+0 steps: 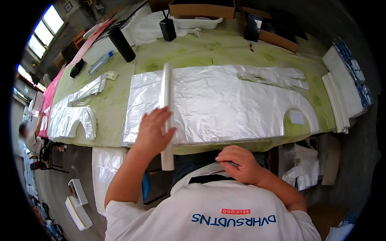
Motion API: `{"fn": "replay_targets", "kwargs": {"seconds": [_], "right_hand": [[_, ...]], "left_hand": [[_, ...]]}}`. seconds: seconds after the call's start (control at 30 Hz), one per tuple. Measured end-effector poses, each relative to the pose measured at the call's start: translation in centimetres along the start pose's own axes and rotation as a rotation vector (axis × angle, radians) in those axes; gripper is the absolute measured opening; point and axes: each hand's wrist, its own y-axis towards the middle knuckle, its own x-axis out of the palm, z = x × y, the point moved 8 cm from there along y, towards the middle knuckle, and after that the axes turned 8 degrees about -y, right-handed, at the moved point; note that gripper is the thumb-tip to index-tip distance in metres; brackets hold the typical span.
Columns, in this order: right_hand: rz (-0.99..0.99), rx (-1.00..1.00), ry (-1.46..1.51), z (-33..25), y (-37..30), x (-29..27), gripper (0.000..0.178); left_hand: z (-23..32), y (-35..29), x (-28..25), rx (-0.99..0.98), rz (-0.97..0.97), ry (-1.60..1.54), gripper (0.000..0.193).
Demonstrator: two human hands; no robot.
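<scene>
A long white tube lies across the left part of a stack of shiny, translucent plastic bags, its near end jutting past the table edge. My left hand rests on the tube with fingers stretched out and the thumb apart. The bag stack has handle-like cutouts at its right end. Close to my body, in front of the table edge, my right hand is closed with curled fingers. What it holds, if anything, is hidden.
At left lies a smaller pile of plastic bags. Behind stand a black cylinder, a plastic bottle, a black box-shaped device and cardboard boxes. White tubes lie at the right edge. Another person is far left.
</scene>
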Motion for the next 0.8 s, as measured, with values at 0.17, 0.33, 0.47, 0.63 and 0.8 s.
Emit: {"fn": "replay_targets", "kwargs": {"seconds": [0.17, 0.33, 0.47, 0.63, 0.8], "right_hand": [[0.038, 0.080, 0.031, 1.5, -1.3, -0.3, 0.019], [0.016, 0.012, 0.024, 1.6, -1.5, -0.3, 0.019], [0.042, 0.125, 0.068, 2.9, -3.1, -1.0, 0.019], [0.043, 0.082, 0.043, 2.9, -3.4, -1.1, 0.020], [0.074, 0.094, 0.070, 3.2, -3.8, -1.5, 0.019]], "left_hand": [[0.2, -0.8, -3.5, -0.016, 0.296, 0.092, 0.058], [-4.5, -1.4, -0.7, -0.272, 0.083, 0.221, 0.078], [-10.3, -2.2, -2.9, -0.379, 0.231, 0.264, 0.085], [-11.3, -2.2, -3.4, -0.623, 0.192, 0.187, 0.093], [-18.8, -4.5, -4.2, -0.712, 0.222, -0.194, 0.097]]}}
